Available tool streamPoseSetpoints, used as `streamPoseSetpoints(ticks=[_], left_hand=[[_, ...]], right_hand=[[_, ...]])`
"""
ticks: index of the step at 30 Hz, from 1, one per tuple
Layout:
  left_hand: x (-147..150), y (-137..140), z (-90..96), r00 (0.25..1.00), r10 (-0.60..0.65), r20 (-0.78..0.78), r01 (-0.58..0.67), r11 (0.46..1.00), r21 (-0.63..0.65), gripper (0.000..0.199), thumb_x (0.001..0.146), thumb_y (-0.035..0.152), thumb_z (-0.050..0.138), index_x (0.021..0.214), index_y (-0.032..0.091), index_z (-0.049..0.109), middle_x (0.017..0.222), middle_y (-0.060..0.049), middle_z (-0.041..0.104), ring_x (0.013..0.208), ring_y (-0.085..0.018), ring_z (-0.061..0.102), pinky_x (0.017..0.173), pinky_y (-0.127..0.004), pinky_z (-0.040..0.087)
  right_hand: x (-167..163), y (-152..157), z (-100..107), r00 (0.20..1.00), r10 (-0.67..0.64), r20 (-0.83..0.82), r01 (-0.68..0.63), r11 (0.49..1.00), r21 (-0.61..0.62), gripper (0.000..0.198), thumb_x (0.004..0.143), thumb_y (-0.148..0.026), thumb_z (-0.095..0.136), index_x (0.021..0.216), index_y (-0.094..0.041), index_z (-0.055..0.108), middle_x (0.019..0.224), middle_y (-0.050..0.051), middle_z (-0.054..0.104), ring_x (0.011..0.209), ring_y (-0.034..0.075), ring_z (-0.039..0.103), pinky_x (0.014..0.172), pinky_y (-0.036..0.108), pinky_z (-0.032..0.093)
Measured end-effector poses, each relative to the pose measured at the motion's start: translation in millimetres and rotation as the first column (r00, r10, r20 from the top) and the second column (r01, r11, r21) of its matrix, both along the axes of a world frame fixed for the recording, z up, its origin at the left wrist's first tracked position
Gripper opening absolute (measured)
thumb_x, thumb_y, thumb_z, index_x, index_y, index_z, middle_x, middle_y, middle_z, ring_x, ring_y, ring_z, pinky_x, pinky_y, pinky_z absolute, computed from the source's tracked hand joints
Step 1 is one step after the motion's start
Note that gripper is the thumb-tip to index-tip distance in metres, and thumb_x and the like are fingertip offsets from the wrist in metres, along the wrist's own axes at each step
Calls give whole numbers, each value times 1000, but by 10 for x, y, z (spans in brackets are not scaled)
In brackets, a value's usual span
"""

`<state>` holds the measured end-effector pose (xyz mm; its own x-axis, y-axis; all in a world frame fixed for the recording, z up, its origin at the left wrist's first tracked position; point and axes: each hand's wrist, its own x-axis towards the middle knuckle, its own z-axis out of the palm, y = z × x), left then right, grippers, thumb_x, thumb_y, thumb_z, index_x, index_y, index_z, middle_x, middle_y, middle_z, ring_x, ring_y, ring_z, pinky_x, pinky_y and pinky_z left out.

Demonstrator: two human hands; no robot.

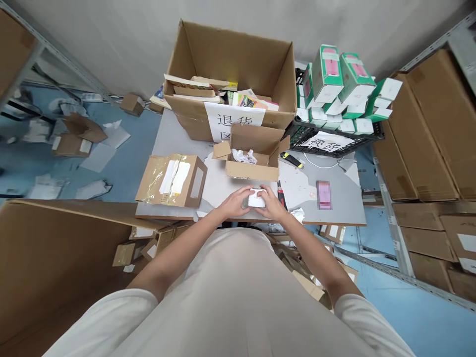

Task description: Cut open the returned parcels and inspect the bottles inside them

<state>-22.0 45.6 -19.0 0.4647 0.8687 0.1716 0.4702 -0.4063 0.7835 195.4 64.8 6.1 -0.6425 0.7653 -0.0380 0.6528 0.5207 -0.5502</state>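
Between my two hands is a small white box (256, 200), close to the table's front edge. My left hand (238, 202) is closed on its left side, and my right hand (272, 204) grips it from the right with fingers over the top. Just beyond my hands stands an open cardboard carton (253, 172) with its flaps spread and crumpled white paper (244, 156) inside. A red and black utility knife (281, 196) lies right beside my right hand. Farther back is a yellow and black utility knife (292, 159).
A taped carton (189, 183) sits on the table's left. Behind stands a large open box (230, 44) holding books and packets. A black crate (334, 136) carries several green and white boxes (327, 74). A pink, blurred item (324, 195) lies at right. Shelves and cartons flank the table.
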Motion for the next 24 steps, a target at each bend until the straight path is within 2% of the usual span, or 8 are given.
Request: streamPoseSetpoints(ticks=[4, 8, 12, 14, 17, 20, 22, 24], left_hand=[[-117, -59, -10, 999, 53, 6, -53, 998, -35, 66, 73, 35, 72, 132, 18, 48, 144, -16, 43, 130, -29, 48, 107, -46, 44], [-284, -121, -121, 995, 99, -23, -101, 989, -107, 55, 75, 35, 69, 124, 16, 54, 137, -15, 51, 127, -28, 51, 107, -46, 43], [-415, -165, -224, 995, 79, -59, -88, 981, -170, 45, 79, 37, 64, 118, 16, 58, 128, -15, 58, 121, -28, 56, 105, -45, 45], [-479, -179, -259, 995, 84, -60, -94, 976, -198, 42, 80, 38, 62, 116, 16, 60, 123, -14, 62, 116, -27, 59, 103, -45, 47], [-574, -197, -300, 991, 114, -69, -127, 961, -244, 38, 82, 40, 59, 111, 16, 62, 117, -12, 66, 110, -27, 63, 99, -44, 49], [-634, -226, -336, 985, 152, -88, -171, 942, -290, 38, 82, 42, 58, 110, 17, 63, 114, -11, 67, 107, -26, 64, 92, -41, 53], [-641, -253, -356, 980, 172, -102, -196, 923, -330, 39, 82, 44, 57, 110, 17, 63, 112, -11, 67, 105, -26, 64, 82, -37, 56], [-617, -276, -364, 975, 187, -121, -220, 900, -377, 40, 83, 45, 55, 110, 16, 62, 111, -11, 67, 103, -26, 65, 73, -33, 57]], right_hand=[[-148, -10, 177, 964, 15, 266, -30, 998, 53, 43, 74, -35, 70, 109, -18, 51, 130, 19, 46, 117, 34, 49, 87, 46, 50], [-346, -24, 401, 845, 24, 534, -64, 996, 57, 50, 76, -36, 69, 117, -17, 48, 123, 19, 51, 112, 35, 49, 82, 44, 51], [-461, 60, 431, 784, 67, 617, -67, 997, -23, 54, 73, -33, 71, 119, -16, 48, 114, 17, 55, 103, 32, 53, 79, 39, 51], [-438, 133, 410, 806, 90, 585, -80, 996, -44, 53, 74, -36, 70, 118, -16, 49, 113, 16, 56, 102, 31, 54, 82, 39, 49], [-253, 171, 478, 883, 40, 467, -36, 999, -16, 46, 73, -40, 70, 109, -16, 53, 107, 14, 58, 99, 29, 56, 85, 39, 47], [187, 75, 799, 966, -143, 217, 136, 990, 47, 34, 69, -38, 72, 90, -20, 52, 96, 9, 60, 89, 24, 57, 78, 35, 48], [617, 1, 1138, 939, -344, 3, 343, 936, 79, 33, 69, -39, 71, 86, -22, 49, 88, 5, 59, 78, 20, 57, 68, 32, 48], [1095, 4, 1486, 826, -517, -226, 553, 821, 141, 33, 70, -41, 71, 88, -24, 49, 86, 3, 58, 73, 19, 57, 60, 31, 46]])
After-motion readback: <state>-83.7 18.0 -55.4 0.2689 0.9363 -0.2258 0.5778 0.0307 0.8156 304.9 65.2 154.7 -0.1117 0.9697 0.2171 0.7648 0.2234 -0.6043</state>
